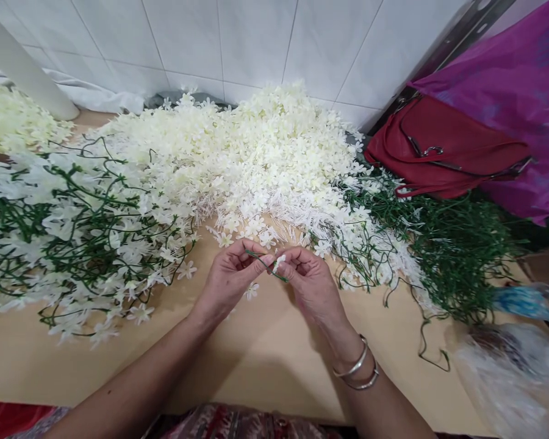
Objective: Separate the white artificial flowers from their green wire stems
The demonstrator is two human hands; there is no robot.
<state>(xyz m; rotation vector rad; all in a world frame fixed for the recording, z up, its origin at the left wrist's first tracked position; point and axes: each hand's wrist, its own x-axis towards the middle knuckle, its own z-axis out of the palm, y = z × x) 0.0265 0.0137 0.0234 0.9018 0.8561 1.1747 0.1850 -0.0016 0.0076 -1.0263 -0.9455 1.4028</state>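
Note:
Above the middle of the table, my left hand (238, 268) pinches a thin green artificial stem (257, 255) between thumb and fingers. Close against it, my right hand (308, 274) is closed on a small white artificial flower (279, 263) at the stem's other end. The fingertips of both hands nearly meet, and they partly hide how flower and stem join. One loose white flower (251, 291) lies on the table just below the hands. Behind them rises a big heap of cream-white flower heads (274, 146).
On the left lies a pile of white flowers on green stems (86, 231). Bare green stems (457, 250) are heaped at the right, beneath a red handbag (452, 143) and a purple bag (507, 91). Clear plastic (516, 372) sits at the lower right. A tiled wall (256, 42) stands behind.

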